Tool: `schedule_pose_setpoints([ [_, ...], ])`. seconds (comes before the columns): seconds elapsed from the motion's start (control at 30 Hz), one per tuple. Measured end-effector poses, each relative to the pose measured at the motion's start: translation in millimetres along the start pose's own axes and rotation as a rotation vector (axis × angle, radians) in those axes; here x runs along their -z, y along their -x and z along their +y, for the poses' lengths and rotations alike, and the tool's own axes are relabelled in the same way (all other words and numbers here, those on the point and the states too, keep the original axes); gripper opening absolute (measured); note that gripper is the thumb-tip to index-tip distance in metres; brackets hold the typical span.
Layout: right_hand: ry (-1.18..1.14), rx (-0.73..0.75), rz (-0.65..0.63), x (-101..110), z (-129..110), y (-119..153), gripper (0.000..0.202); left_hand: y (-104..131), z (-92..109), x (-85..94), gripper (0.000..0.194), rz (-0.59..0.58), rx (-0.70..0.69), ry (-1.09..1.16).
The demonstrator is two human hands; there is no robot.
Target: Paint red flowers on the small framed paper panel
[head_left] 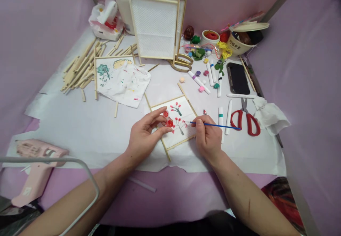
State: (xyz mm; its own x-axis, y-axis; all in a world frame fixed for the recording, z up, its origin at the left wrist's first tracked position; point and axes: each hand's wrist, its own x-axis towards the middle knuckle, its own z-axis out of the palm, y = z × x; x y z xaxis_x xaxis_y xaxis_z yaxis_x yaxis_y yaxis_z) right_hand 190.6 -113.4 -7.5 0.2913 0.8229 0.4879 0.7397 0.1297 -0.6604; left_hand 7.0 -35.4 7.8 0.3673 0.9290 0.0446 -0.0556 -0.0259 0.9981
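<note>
My left hand (147, 131) holds a small open pot of red paint (169, 123) between thumb and fingers, over the left side of a stick-framed white panel (189, 113). Two painted plants with red blossoms (176, 108) show on the panel. My right hand (209, 136) pinches a thin blue paintbrush (221, 125) at the panel's right edge. The brush lies nearly level, its tip pointing left, close to the lower plant's blossoms. Whether the tip touches the panel cannot be made out.
A pink glue gun (39, 161) and its grey cable (87, 172) are at the left. Red scissors (249, 122), markers (198, 82) and a phone (238, 78) lie right. Behind stand wooden sticks (82, 65), a stained tissue (130, 83) and a white lantern-like frame (156, 26).
</note>
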Motion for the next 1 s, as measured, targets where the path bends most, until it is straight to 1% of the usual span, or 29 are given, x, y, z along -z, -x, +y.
schedule_pose_setpoints([
  [0.23, -0.002, 0.023, -0.022, 0.6, -0.8, -0.8, 0.021, 0.4, -2.4, 0.9, 0.052, -0.005, -0.016, 0.017],
  [0.5, 0.009, 0.005, 0.008, 0.8, -0.1, -0.4, 0.020, -0.6, -2.5, 0.9, 0.053, 0.000, -0.011, 0.008],
  [0.63, -0.009, 0.020, 0.030, 1.0, -0.2, 0.4, 0.020, 0.0, -2.1, 0.7, 0.053, -0.002, -0.009, 0.008],
  [0.93, 0.005, 0.020, -0.021, 1.2, -0.6, -1.7, 0.019, -0.1, -2.4, 0.4, 0.054, -0.003, -0.012, 0.010],
  [1.0, 0.011, 0.013, -0.015, 1.2, -0.4, -1.6, 0.019, -0.4, -2.3, 0.0, 0.053, -0.001, -0.007, 0.009],
])
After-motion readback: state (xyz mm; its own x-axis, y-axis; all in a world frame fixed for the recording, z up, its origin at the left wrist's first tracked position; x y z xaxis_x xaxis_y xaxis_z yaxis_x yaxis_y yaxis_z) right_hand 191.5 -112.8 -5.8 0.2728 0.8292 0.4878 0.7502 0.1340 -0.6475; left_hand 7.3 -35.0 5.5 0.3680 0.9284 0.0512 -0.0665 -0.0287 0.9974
